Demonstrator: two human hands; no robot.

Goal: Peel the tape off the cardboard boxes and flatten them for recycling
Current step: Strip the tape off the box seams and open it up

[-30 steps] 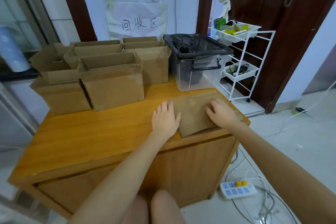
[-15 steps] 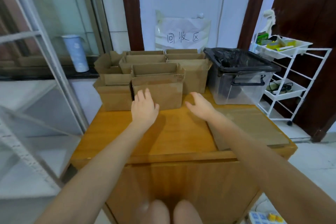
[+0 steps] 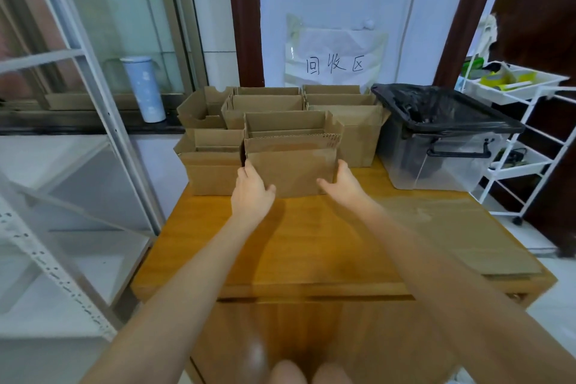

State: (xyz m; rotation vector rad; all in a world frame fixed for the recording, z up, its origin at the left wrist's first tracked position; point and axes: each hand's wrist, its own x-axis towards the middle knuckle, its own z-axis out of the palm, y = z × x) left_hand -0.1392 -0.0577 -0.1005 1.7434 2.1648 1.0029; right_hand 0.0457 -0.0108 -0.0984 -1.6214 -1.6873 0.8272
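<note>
Several open cardboard boxes stand in a cluster at the back of the wooden table (image 3: 290, 246). The front cardboard box (image 3: 293, 165) is open at the top, flaps up. My left hand (image 3: 252, 190) holds its lower left corner, fingers along the side and thumb on the front face. At the lower right corner my right hand (image 3: 343, 182) does the same. A flattened cardboard piece (image 3: 467, 240) lies on the right part of the table.
A clear bin lined with a black bag (image 3: 445, 134) stands right of the boxes. A white wire cart (image 3: 517, 109) is beyond the table's right side, a white metal shelf frame (image 3: 78, 146) to the left. A pale bottle (image 3: 144, 89) stands on the window sill.
Both hands left the flattened cardboard on the right, moved across the table to the back, and now hold the front box at its two lower corners. The view swung left.
</note>
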